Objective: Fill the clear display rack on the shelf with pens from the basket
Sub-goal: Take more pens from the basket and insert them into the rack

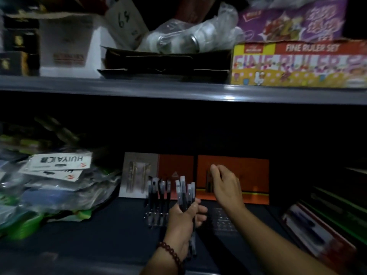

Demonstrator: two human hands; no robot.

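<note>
Dark-red beads of a bracelet [170,253] circle the nearest wrist, and just beyond it the left hand [184,219] grips 1 bundle of pens [183,192], fingers wrapped round the barrels, caps pointing up. At least 4 caps show in the bundle; blur hides the exact count.

Just past that hand, on the lower shelf [99,231], stands the clear display rack [220,219]. Its left part already holds a short row of upright pens [158,195], perhaps 4 or 5. Its right part looks bare, with open slots showing through the plastic. So the filling has begun but is, by my reading, less than half done: the empty slots are still to be taken up and the bundle is still to be set in.

Above the rack's right side hovers the right hand [226,185], fingers loosely bent, holding nothing that I can see. It seems placed either to take a pen from the bundle or to steady the rack.

Behind the rack lean 2 orange boxes [232,175] and a grey card pack [137,173]. Farthest off, the upper shelf carries a ruler-set box [297,64]. No basket is in view, so how many pens wait there cannot be told.
</note>
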